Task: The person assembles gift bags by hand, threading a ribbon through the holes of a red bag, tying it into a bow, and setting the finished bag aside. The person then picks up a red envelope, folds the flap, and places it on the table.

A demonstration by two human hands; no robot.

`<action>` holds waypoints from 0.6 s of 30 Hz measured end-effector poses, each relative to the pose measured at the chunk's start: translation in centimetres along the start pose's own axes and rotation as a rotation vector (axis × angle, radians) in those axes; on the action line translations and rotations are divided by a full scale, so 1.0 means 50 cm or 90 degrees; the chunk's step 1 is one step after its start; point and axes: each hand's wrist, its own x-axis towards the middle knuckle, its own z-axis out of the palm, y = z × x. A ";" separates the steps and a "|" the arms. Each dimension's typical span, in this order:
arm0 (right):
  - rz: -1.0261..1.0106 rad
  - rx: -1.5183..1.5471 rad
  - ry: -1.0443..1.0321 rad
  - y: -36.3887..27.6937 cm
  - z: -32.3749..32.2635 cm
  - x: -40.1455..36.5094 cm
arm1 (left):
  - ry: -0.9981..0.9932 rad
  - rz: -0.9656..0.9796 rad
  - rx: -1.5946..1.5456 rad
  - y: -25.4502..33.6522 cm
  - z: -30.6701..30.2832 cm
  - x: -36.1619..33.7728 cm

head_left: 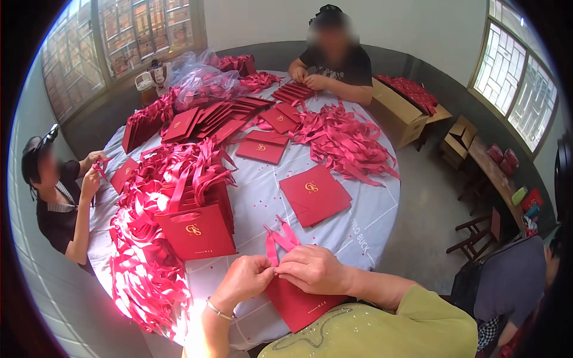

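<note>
In the head view, the left hand (245,279) and the right hand (313,269) are seen close together at the lower centre of the frame, with fingertips nearly touching. A red ribbon (271,244) is pinched between the closed fingers of both hands, and its loose strips stand up from the fingers toward the middle of the frame. Under the hands a flat red bag (298,307) is laid, with its lower corner reaching over the near edge of the round table (370,221).

Just left of the left hand, a row of upright bags (196,231) with ribbon handles is placed, and a bright heap of ribbons hangs over the table edge at lower left. A small stack of flat bags (314,194) lies above the hands, well apart from them, with bare cloth around it. This bare cloth stretches to the right edge of the table. More loose ribbons (346,140) are spread at upper centre.

One person (59,197) is seated at the left edge of the table and another person (334,59) at the top edge; both have their own hands busy with red pieces. To the right of the table an open floor (424,209) is seen, bordered by a cardboard box (397,116) and a wooden stool (477,235).
</note>
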 end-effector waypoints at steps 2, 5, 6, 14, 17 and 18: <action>0.003 0.006 0.019 0.010 0.019 -0.008 | -0.002 -0.003 -0.004 0.002 -0.002 -0.003; 0.005 0.020 0.047 0.019 0.030 -0.017 | -0.013 -0.019 0.000 0.012 -0.006 -0.004; 0.008 0.029 0.055 0.021 0.031 -0.020 | -0.024 -0.034 0.006 0.014 -0.006 -0.003; 0.042 0.079 0.039 0.037 0.036 -0.029 | -0.038 -0.028 0.022 0.007 -0.002 0.003; 0.051 0.094 0.033 0.037 0.035 -0.031 | -0.043 -0.034 0.024 0.004 -0.001 0.004; 0.056 0.103 0.029 0.037 0.035 -0.031 | -0.039 -0.024 0.024 0.002 -0.001 0.005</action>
